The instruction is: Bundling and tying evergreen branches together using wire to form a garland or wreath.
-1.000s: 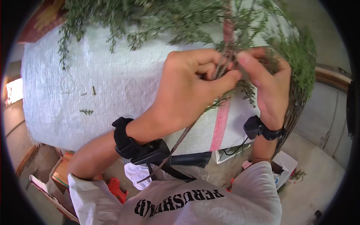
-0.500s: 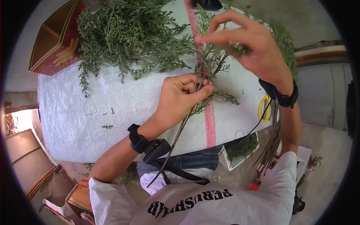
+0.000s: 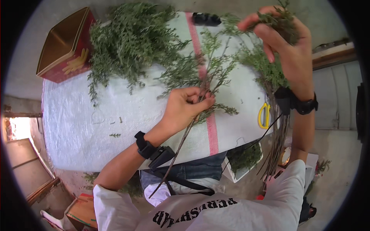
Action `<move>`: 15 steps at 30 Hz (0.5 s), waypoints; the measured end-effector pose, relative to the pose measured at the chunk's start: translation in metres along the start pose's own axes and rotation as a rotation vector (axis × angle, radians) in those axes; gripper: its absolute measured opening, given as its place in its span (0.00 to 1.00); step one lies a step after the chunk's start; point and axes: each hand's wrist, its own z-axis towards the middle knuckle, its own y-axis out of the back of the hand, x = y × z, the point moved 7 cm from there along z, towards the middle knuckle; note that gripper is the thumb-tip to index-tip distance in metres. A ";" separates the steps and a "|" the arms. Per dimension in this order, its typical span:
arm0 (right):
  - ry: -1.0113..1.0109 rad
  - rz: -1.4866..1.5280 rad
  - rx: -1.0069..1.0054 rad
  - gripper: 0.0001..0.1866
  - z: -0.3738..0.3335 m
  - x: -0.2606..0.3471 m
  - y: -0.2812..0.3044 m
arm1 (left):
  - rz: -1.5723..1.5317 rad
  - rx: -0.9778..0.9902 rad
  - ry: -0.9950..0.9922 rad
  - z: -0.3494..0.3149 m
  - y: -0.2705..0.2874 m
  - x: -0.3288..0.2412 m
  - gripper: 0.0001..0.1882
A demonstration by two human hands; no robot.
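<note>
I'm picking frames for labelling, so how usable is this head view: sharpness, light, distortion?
Head view: the left hand gripping the twig bunch is sharp; the raised right hand is only slightly soft; daylight is even, with one blown-out patch at the left rim; fisheye bends the white cloth's edges, and black corners frame the picture.

A table covered with a white woven sheet [image 3: 115, 127] carries everything here, and a pink-red stripe [image 3: 204, 84] runs across the sheet from its far edge to its near edge. Left of that stripe, toward the far side, lies a big heap of green feathery sprigs [image 3: 131, 42]. Beyond the heap's left edge sits an open red tin box with a gold inside [image 3: 65, 46]. Right of the stripe, near the sheet's right edge, lie yellow-handled scissors [image 3: 264, 115]. At the stripe's far end rests a small black object [image 3: 206, 18].
</note>
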 end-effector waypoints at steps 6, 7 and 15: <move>0.017 0.107 0.041 0.09 -0.025 -0.043 0.007 | -0.030 0.095 0.049 -0.004 -0.010 0.005 0.06; 0.056 0.128 0.072 0.11 -0.030 -0.043 0.002 | -0.022 0.144 0.076 -0.007 -0.013 0.006 0.06; -0.103 0.442 0.217 0.15 -0.069 -0.065 -0.014 | 0.015 0.312 0.189 -0.015 -0.030 0.008 0.06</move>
